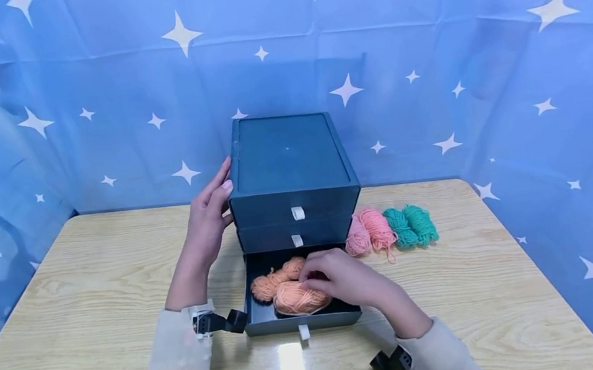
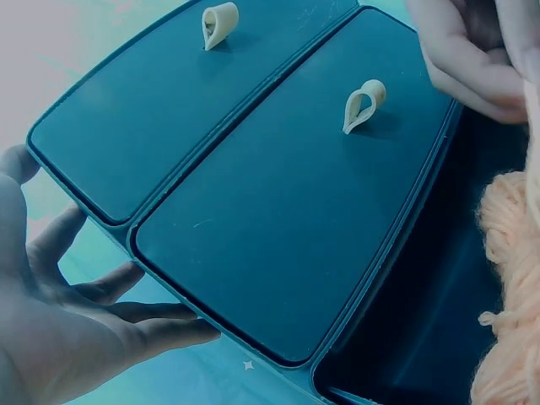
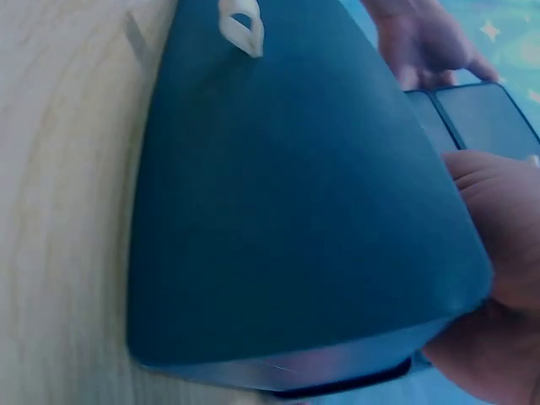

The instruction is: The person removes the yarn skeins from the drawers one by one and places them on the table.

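A dark blue drawer cabinet stands on the table with its bottom drawer pulled out. Inside that drawer lie two peach yarn skeins, the rear yarn skein and the front yarn skein. My right hand reaches over the drawer's right side and pinches the front skein at its top; its fingertips are partly hidden in the head view. My left hand rests against the cabinet's left side, fingers extended along its edge in the left wrist view.
Right of the cabinet lie pink yarn skeins and green yarn skeins. White loop pulls mark the drawer fronts. A blue star-patterned curtain hangs behind the wooden table.
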Action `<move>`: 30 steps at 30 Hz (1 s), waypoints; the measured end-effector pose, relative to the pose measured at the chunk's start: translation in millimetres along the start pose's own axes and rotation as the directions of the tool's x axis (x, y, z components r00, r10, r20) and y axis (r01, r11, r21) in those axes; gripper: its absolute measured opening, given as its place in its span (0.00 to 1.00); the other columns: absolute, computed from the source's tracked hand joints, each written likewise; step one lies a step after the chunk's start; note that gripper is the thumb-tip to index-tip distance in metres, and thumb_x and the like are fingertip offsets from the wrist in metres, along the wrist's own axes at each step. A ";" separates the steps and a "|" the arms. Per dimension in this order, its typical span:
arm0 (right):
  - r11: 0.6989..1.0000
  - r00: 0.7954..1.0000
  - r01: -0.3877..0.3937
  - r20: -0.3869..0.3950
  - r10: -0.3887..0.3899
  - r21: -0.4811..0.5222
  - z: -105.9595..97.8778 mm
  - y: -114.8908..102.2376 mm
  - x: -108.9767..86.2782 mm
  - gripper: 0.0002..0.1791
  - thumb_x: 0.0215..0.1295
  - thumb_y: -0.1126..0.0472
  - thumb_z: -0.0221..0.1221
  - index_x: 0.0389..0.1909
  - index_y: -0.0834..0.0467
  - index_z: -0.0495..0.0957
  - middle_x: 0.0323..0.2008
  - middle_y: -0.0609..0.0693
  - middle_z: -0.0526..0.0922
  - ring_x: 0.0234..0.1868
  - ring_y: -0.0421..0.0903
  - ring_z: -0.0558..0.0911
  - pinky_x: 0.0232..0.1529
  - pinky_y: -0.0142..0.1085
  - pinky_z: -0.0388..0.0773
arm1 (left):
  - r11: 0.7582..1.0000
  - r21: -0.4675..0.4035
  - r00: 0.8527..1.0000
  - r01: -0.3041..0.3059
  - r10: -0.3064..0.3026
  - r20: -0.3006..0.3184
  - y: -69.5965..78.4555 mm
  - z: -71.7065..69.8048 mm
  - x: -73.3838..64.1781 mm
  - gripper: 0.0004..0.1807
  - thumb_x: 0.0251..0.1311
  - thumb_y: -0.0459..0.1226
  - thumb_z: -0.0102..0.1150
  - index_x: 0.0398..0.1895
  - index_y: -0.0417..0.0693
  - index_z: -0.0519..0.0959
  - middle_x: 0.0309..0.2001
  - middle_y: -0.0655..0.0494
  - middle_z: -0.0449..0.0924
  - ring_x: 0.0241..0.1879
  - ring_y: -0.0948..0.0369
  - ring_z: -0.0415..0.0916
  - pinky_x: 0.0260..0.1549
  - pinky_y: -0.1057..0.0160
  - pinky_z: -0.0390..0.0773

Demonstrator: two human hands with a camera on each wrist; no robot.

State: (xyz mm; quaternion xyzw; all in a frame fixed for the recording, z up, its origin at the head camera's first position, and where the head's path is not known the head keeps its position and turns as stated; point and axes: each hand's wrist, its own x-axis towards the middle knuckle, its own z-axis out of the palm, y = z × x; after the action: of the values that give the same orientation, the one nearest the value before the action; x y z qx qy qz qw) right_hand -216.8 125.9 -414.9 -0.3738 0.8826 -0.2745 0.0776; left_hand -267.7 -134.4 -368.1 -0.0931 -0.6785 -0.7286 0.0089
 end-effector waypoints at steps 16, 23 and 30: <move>0.990 0.980 -0.032 -0.192 0.058 0.136 -52.5 5.2 -30.9 0.03 0.67 0.61 0.65 0.38 0.50 0.86 0.34 0.42 0.85 0.35 0.35 0.81 0.37 0.32 0.81 | 1.000 -0.016 1.000 0.001 -0.001 0.011 -1.1 -1.0 0.5 0.28 0.76 0.49 0.43 0.77 0.73 0.60 0.81 0.62 0.52 0.76 0.49 0.62 0.69 0.38 0.68; 0.993 0.944 -0.034 -0.322 0.071 0.117 -78.0 13.8 -54.0 0.05 0.66 0.64 0.66 0.36 0.49 0.87 0.32 0.41 0.85 0.31 0.36 0.78 0.32 0.31 0.78 | 1.000 -0.020 1.000 0.002 -0.002 0.012 -2.1 -1.1 1.1 0.28 0.76 0.49 0.43 0.78 0.73 0.60 0.81 0.63 0.53 0.75 0.49 0.62 0.69 0.38 0.67; 0.991 0.902 -0.090 -0.415 0.122 0.096 -98.4 23.2 -77.6 0.08 0.67 0.65 0.64 0.36 0.47 0.85 0.31 0.41 0.83 0.29 0.37 0.76 0.32 0.30 0.74 | 0.999 -0.031 1.000 0.011 -0.011 0.009 -1.5 -1.0 1.5 0.29 0.75 0.49 0.44 0.78 0.73 0.60 0.81 0.63 0.52 0.75 0.49 0.63 0.69 0.38 0.68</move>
State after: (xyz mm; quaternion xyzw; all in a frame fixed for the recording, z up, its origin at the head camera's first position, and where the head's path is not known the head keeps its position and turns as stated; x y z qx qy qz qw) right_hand -209.8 235.6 -350.4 -0.2543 0.8866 -0.3767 -0.0854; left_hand -269.4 -135.1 -369.4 -0.0929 -0.6677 -0.7386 0.0003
